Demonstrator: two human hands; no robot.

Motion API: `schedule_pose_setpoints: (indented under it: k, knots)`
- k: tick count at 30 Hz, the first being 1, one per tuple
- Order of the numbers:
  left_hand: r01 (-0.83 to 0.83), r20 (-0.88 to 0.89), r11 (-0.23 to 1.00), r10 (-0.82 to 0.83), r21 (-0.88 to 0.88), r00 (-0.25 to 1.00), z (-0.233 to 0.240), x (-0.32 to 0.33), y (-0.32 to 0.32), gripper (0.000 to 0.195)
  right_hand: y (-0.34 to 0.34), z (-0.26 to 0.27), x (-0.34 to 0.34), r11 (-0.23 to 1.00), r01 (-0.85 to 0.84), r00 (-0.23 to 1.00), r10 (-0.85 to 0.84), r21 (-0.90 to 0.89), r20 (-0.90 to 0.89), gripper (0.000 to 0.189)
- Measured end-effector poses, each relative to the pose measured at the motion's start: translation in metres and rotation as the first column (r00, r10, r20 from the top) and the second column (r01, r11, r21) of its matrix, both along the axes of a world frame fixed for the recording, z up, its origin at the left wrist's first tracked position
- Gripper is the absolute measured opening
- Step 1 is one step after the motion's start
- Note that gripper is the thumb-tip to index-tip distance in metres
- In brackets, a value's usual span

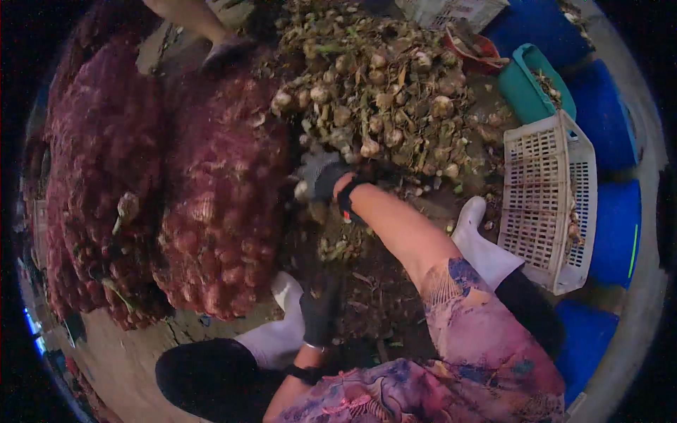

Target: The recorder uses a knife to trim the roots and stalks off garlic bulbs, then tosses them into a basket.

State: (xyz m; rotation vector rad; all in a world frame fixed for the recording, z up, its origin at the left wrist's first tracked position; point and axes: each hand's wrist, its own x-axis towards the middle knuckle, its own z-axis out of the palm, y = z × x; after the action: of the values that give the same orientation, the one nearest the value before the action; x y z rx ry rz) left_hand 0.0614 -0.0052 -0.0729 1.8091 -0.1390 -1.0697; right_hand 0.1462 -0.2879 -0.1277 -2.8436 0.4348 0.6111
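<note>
A large heap of garlic bulbs (pixel 381 106) with dry stalks lies on the ground before me. My right hand (pixel 321 174), in a grey and black glove, is at the near left edge of the heap, beside a pale bulb (pixel 301 190); its fingers are blurred, and whether they grip anything is unclear. Closer to my body, my left hand (pixel 321 306) is in a dark glove between my white boots, its fingers lost in shadow and blur. Left of both hands lie full red mesh sacks of garlic (pixel 222 211).
A white plastic crate (pixel 534 201) stands on the right, near my boot (pixel 470 217). Behind it are a green container (pixel 523 95), a red scoop-like container (pixel 494 61) and blue containers (pixel 603 116). Another person's leg (pixel 190 21) is at the upper left, beyond the sacks.
</note>
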Motion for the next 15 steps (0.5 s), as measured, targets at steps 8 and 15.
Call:
schedule_pose_setpoints:
  k: [8, 15]
  knots:
    - [-0.07, -0.104, 0.988, 0.056, -0.137, 0.993, 0.006, -0.007, 0.004, 0.025, 0.014, 0.001, -0.123, 0.998, -0.048, 0.993, 0.042, 0.052, 0.107, 0.068]
    - [0.593, 0.898, 0.783, -0.382, 0.19, 0.216, -0.027, -0.007, 0.004, 0.016, -0.064, 0.025, -0.22, 0.918, 0.088, 0.996, -0.072, 0.388, -0.055, 0.052]
